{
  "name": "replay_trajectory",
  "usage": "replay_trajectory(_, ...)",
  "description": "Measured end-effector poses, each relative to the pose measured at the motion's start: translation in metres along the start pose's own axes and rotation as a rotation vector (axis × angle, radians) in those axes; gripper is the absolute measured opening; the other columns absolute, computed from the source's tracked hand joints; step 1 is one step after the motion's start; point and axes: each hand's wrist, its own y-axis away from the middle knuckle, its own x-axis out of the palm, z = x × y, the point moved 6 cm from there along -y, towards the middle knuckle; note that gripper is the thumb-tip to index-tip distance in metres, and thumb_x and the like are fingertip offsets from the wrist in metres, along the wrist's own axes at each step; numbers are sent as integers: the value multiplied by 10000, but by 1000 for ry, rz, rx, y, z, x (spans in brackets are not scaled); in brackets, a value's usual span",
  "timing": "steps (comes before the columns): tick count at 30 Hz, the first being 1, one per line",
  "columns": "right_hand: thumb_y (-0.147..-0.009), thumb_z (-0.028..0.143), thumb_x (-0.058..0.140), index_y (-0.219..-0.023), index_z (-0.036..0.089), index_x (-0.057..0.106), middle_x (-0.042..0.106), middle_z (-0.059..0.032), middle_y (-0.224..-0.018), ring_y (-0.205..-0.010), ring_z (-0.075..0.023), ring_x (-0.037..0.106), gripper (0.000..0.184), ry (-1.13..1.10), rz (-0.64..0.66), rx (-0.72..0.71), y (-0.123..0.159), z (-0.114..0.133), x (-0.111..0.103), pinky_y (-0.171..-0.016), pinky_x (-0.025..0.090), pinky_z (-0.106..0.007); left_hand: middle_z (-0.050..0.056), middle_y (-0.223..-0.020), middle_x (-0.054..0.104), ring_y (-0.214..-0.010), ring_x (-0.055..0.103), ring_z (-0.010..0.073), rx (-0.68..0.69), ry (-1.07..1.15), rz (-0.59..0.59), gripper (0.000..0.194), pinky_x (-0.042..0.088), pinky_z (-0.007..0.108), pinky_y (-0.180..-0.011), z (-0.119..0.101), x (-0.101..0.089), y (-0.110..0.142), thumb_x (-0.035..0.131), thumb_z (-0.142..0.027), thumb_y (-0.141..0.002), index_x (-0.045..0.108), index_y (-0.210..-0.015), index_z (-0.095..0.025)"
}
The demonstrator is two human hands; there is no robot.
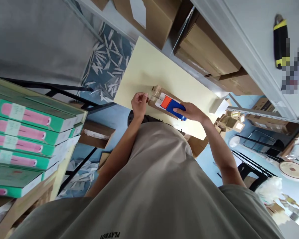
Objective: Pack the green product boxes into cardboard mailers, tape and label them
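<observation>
A long, narrow cardboard box (158, 91) lies on the pale yellow tabletop in front of me, with a white label partly showing on its upper side. My right hand (189, 111) is wrapped around a blue and orange tape dispenser (175, 107), which rests over the box with its orange end pointing left. At the box's left end, my left hand (140, 102) is closed in a pinch. A shiny strip of clear tape (152, 98) shows between those fingertips and the dispenser; its very end is hidden by the fingers.
Large cardboard boxes (209, 43) line the shelf beyond the tabletop (139, 66). Green boxes with pink pictures (22, 132) are stacked at left. A black and yellow cutter (280, 41) lies on the white surface at upper right. Small cartons (230, 122) are piled beyond the table's right end.
</observation>
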Motion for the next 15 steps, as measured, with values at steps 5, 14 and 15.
replay_trajectory(5,-982,880,700,-881,236,640,730,-25,-722,-594,-167,664,654,5,-12,3,-8,-1,0,-572,430,-304,22,-915,734,-857,692,178,15,-99,20,296,580,299,-843,7,6,-10,851,-483,-974,695,-989,-232)
replay_trajectory(14,-961,878,733,-867,227,675,717,-33,-686,-634,-195,679,661,22,-34,-25,-12,-3,0,-602,422,-311,144,-1420,778,-1371,713,311,391,-187,382,504,574,465,-1189,-51,46,-11,759,-645,-1037,765,-1355,-254)
replay_trajectory(15,-963,867,739,-887,223,686,720,-33,-686,-647,-201,693,651,34,-38,-17,-13,-2,1,-609,428,-310,138,-1381,794,-1343,730,304,404,-196,405,493,569,469,-1205,-51,51,-12,722,-660,-1055,770,-1336,-258)
